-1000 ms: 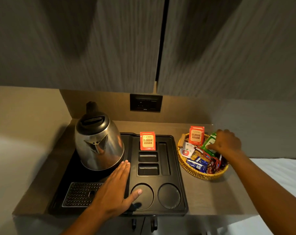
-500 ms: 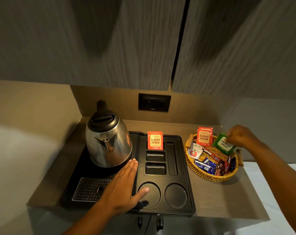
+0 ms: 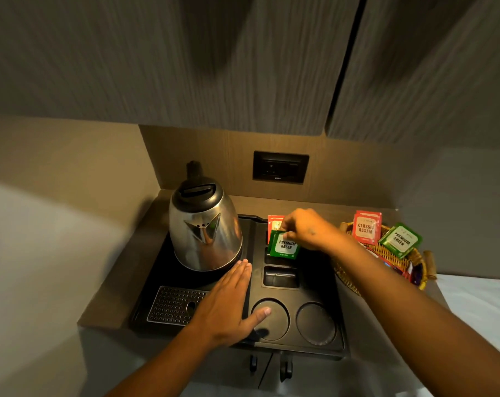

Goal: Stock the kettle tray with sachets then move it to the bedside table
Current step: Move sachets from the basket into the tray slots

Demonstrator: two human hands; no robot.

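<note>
A black kettle tray (image 3: pixel 340 316) lies on the brown counter with a steel kettle (image 3: pixel 204 224) on its left side. My left hand (image 3: pixel 228 308) rests flat on the tray, fingers spread, beside a round cup recess. My right hand (image 3: pixel 306 229) pinches a green "Premium Green" sachet (image 3: pixel 284 246) over the tray's second slot. Behind it a red sachet (image 3: pixel 275 223) stands in the rear slot, partly hidden. To the right, a wicker basket (image 3: pixel 386 253) holds a red "Classic Assam" sachet (image 3: pixel 366 227), another green sachet (image 3: pixel 400 240) and several more.
A wall socket (image 3: pixel 280 167) sits on the back panel above the tray. Cupboard doors hang low overhead. A perforated drip grate (image 3: pixel 174 305) fills the tray's front left corner. White bedding (image 3: pixel 477 305) lies to the right of the counter.
My right hand has carried a green sachet from the basket leftward to the tray's slots. My left hand has stayed flat on the tray.
</note>
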